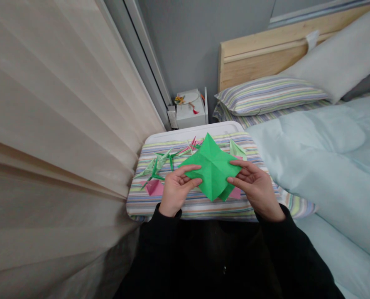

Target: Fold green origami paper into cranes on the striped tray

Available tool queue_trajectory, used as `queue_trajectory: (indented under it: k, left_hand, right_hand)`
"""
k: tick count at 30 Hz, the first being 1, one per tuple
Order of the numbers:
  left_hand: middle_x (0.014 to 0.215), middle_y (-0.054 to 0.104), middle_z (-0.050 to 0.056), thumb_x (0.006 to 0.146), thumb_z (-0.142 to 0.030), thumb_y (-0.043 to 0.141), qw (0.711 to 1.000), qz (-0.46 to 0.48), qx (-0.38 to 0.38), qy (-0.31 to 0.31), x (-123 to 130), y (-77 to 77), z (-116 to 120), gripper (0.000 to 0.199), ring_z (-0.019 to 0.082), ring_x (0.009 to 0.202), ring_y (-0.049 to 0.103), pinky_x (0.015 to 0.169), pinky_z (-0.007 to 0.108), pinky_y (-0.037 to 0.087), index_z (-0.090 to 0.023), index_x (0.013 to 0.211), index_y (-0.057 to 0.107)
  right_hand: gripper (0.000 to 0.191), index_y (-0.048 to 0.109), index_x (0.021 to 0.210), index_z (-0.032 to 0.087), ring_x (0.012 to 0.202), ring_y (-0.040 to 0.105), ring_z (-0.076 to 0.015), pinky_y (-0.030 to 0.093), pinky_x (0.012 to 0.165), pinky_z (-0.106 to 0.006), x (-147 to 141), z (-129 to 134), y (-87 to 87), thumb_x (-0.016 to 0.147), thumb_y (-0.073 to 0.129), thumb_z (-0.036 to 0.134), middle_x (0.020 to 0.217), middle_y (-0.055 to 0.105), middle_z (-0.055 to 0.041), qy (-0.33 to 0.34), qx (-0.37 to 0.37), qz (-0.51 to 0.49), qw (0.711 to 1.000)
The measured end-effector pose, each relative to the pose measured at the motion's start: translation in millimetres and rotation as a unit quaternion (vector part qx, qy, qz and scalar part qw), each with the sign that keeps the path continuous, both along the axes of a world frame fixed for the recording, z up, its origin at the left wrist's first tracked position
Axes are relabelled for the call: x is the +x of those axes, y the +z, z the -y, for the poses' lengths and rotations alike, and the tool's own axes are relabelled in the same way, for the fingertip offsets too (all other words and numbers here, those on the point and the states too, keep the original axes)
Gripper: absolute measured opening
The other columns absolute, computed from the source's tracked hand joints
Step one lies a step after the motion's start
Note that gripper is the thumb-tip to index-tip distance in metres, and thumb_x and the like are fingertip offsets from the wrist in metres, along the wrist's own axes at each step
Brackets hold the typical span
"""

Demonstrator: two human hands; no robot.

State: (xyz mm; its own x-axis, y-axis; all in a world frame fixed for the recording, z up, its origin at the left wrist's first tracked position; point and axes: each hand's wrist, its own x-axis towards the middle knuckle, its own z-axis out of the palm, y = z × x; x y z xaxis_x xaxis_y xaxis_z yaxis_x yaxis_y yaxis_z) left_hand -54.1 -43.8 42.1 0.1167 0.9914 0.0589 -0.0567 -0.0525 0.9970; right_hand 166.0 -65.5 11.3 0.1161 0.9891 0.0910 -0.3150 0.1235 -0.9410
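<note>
A bright green square of origami paper (212,164), turned corner-up and marked with creases, is held up above the small table. My left hand (181,187) pinches its left corner between thumb and fingers. On the opposite corner, my right hand (256,186) has the same kind of pinch. Under and behind the sheet lie folded paper pieces: a light green one (237,150) at the back right, pink paper (235,193) below my right fingers, and several spiky green and pink shapes to the left. Another pink folded piece (154,187) rests beside my left hand.
A striped cloth (203,211) covers most of the white table (162,137). Curtains (63,124) hang close on the left. A bed with a pale blue duvet (315,153) stands on the right. Beyond the table is a white bedside cabinet (189,120) with small items on top.
</note>
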Motion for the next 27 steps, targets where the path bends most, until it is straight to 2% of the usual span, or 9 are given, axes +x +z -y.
queue_trajectory:
  k: [4, 8, 11, 15, 18, 21, 25, 27]
  left_hand:
    - [0.058, 0.057, -0.004, 0.066, -0.027, 0.091, 1.000, 0.019, -0.011, 0.002, 4, -1.4, 1, 0.036, 0.006, 0.051, 0.046, 0.051, 0.017, 0.041, -0.019, 0.099, 0.080]
    - [0.079, 0.069, -0.001, 0.064, -0.026, 0.093, 0.999, 0.039, -0.019, -0.006, 8, -0.5, 4, 0.037, 0.008, 0.063, 0.059, 0.060, 0.018, 0.050, -0.021, 0.098, 0.080]
    - [0.087, 0.071, 0.001, 0.065, -0.028, 0.092, 1.000, 0.021, -0.004, 0.015, 6, -2.4, 5, 0.035, 0.008, 0.062, 0.058, 0.058, 0.019, 0.049, -0.020, 0.098, 0.080]
    - [0.094, 0.072, 0.004, 0.075, -0.033, 0.086, 0.998, 0.009, 0.052, 0.047, 1, -5.3, 5, 0.030, 0.011, 0.068, 0.060, 0.060, 0.021, 0.049, -0.020, 0.101, 0.079]
    - [0.110, 0.071, 0.006, 0.077, -0.035, 0.085, 0.994, 0.053, 0.076, 0.062, 0, -1.5, 4, 0.047, 0.018, 0.092, 0.067, 0.073, 0.024, 0.055, -0.026, 0.121, 0.072]
    - [0.123, 0.069, 0.007, 0.077, -0.037, 0.085, 0.993, 0.091, 0.061, 0.047, 2, 6.1, 5, 0.070, 0.022, 0.111, 0.067, 0.081, 0.027, 0.057, -0.032, 0.140, 0.057]
    - [0.118, 0.073, 0.008, 0.073, -0.036, 0.088, 0.995, 0.091, 0.011, -0.031, 6, 10.8, 8, 0.088, 0.024, 0.102, 0.072, 0.083, 0.032, 0.059, -0.032, 0.150, 0.045]
    - [0.109, 0.076, 0.006, 0.071, -0.032, 0.090, 0.996, 0.086, -0.002, -0.036, 9, 9.6, 8, 0.094, 0.023, 0.096, 0.074, 0.083, 0.033, 0.059, -0.030, 0.152, 0.042]
  right_hand:
    - [0.045, 0.072, 0.110, 0.026, 0.089, 0.075, -0.0206, 0.062, 0.083, -0.035, -5, 4, 6.2, 0.070, 0.092, 0.028, 0.095, 0.079, -0.0025, 0.016, -0.005, 0.005, 1.000]
    - [0.046, 0.072, 0.112, 0.026, 0.082, 0.072, -0.0188, 0.061, 0.077, -0.034, -12, 7, 7.9, 0.071, 0.091, 0.027, 0.091, 0.077, -0.0006, 0.041, -0.014, -0.002, 0.999]
    - [0.042, 0.074, 0.107, 0.025, 0.084, 0.071, -0.0198, 0.060, 0.078, -0.035, -14, 6, 6.0, 0.070, 0.092, 0.027, 0.091, 0.076, -0.0017, 0.016, 0.005, -0.015, 1.000]
    - [0.030, 0.077, 0.100, 0.026, 0.088, 0.069, -0.0184, 0.058, 0.080, -0.032, -6, 2, 5.8, 0.072, 0.089, 0.028, 0.090, 0.075, -0.0017, -0.030, 0.037, -0.005, 0.999]
    - [0.026, 0.078, 0.098, 0.027, 0.084, 0.066, -0.0181, 0.057, 0.075, -0.032, 3, 2, 9.2, 0.075, 0.087, 0.031, 0.088, 0.073, -0.0022, -0.036, 0.050, 0.037, 0.997]
    - [0.025, 0.077, 0.103, 0.026, 0.081, 0.064, -0.0185, 0.055, 0.070, -0.032, 10, 4, 13.5, 0.080, 0.083, 0.033, 0.090, 0.071, -0.0035, -0.033, 0.061, 0.082, 0.994]
    - [0.027, 0.074, 0.109, 0.026, 0.082, 0.065, -0.0186, 0.054, 0.069, -0.031, 14, 6, 18.8, 0.084, 0.080, 0.033, 0.093, 0.072, -0.0043, -0.003, 0.070, 0.098, 0.993]
    - [0.031, 0.071, 0.113, 0.027, 0.079, 0.066, -0.0180, 0.054, 0.065, -0.030, 13, 6, 20.2, 0.084, 0.080, 0.034, 0.088, 0.071, -0.0024, 0.012, 0.059, 0.086, 0.994]
